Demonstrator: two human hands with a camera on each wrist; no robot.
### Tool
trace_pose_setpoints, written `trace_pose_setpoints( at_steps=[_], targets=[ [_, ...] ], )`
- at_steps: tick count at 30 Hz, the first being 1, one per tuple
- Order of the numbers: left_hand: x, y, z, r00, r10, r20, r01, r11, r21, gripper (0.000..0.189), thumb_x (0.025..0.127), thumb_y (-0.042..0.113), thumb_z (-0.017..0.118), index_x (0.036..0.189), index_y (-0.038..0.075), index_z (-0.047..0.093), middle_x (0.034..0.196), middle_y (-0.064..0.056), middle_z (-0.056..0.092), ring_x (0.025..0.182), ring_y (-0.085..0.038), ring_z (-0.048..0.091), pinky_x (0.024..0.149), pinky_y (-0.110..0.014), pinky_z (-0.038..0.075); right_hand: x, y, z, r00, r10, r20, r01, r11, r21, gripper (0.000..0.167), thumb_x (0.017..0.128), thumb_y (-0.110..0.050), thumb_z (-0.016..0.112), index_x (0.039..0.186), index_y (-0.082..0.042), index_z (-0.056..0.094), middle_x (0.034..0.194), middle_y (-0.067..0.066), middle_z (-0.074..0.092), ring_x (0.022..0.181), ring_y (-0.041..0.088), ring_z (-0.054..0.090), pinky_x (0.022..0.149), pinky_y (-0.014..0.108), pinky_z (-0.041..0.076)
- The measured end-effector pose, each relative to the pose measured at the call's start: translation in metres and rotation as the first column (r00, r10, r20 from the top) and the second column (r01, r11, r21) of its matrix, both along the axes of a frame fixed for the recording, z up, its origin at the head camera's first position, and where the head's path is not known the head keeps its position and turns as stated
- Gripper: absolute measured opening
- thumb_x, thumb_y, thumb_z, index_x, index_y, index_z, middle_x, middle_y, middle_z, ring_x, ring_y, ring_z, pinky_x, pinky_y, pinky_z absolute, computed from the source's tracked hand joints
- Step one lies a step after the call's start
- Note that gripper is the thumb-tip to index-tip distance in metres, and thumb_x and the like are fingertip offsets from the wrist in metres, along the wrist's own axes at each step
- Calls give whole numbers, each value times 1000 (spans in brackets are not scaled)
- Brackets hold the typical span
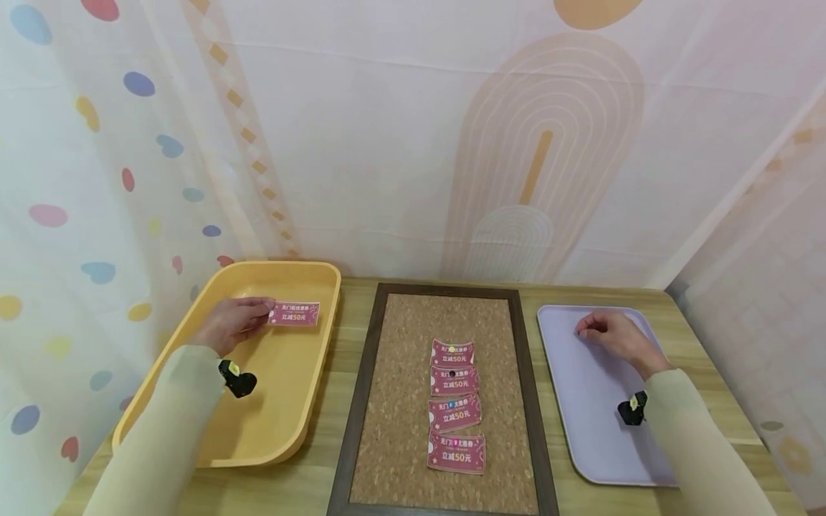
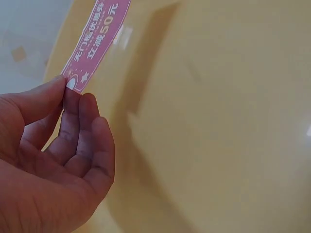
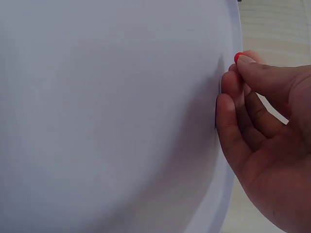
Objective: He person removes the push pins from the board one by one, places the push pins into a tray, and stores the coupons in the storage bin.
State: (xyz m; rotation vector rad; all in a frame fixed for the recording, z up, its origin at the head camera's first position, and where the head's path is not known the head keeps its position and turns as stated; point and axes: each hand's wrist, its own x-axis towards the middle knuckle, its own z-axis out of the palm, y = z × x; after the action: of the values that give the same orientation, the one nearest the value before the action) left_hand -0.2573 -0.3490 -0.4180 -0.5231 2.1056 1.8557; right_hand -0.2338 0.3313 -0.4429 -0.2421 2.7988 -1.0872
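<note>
In the head view my left hand is over the yellow basin, pinching a pink paper coupon by its left end between thumb and fingers. The left wrist view shows the same coupon stretching away from the fingertips. My right hand is above the lilac tray. Between its thumb and index finger the right wrist view shows the red head of a push pin; the rest is hidden. A framed cork board lies between the two containers, with several coupons pinned in a column.
Each coupon on the board has a small coloured pin near its top, such as a pink pin on the lowest one. A wooden table bears everything. Behind it hangs a patterned curtain. Both wrists carry small black cameras.
</note>
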Motion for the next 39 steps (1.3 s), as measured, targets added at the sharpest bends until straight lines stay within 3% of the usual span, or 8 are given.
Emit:
trace_pose_setpoints(
  at_steps=[8,15,23,28,31,35,37,39],
  targets=[
    [4,-9,-6,999,-42,-32,43,998,49,16,104,8,61,106,9,77,85,8,73,79,-9,70,77,-26,59,1,1,-2,999,27,32,-27,1000,4,9,99,-2,66,103,4,72,101,13,70,90,19,58,74,26,48],
    [13,-14,-16,997,-78,-22,77,996,-48,34,105,8,60,132,-11,62,86,9,72,79,-7,69,77,-25,59,0,-2,-4,996,61,60,-59,998,-28,11,99,-1,65,105,6,71,101,13,70,91,18,58,75,24,47],
    [13,-11,-16,989,-134,-56,127,985,-120,35,103,8,63,130,-14,62,90,8,74,80,-5,70,78,-25,59,-2,-2,-5,996,66,58,-64,997,-39,11,98,0,65,104,7,71,101,14,71,91,18,58,75,23,47],
    [16,-12,-8,980,-184,-75,163,960,-229,50,104,12,61,142,-18,46,100,3,72,83,-6,70,80,-25,59,-4,-2,-6,996,75,51,-74,997,-28,10,98,0,66,104,7,71,100,13,71,90,17,57,75,24,47],
    [17,-10,1,970,-226,-93,186,930,-318,56,106,17,59,146,-16,41,122,-12,66,93,-9,68,87,-26,57,-4,0,-5,997,66,46,-66,998,-11,11,98,-1,67,105,6,71,99,13,71,90,17,58,76,26,48],
    [17,3,16,944,-289,-156,208,894,-397,57,109,23,51,150,-15,37,148,-32,44,123,-34,58,105,-42,49,-3,5,-2,998,54,41,-53,998,-15,13,97,0,66,108,7,68,98,13,71,88,17,60,73,25,49],
    [17,12,26,926,-319,-201,212,881,-422,57,110,25,49,150,-15,37,151,-34,41,132,-44,49,109,-52,43,-1,7,2,999,35,39,-35,999,-14,16,98,0,64,111,8,67,99,14,71,88,18,61,71,25,50],
    [17,21,36,909,-342,-240,213,874,-437,56,111,25,48,150,-14,38,150,-34,42,135,-46,45,111,-57,39,-1,7,5,1000,10,25,-10,1000,-4,17,99,-1,61,113,9,66,98,13,70,86,18,60,70,25,50]
  ],
)
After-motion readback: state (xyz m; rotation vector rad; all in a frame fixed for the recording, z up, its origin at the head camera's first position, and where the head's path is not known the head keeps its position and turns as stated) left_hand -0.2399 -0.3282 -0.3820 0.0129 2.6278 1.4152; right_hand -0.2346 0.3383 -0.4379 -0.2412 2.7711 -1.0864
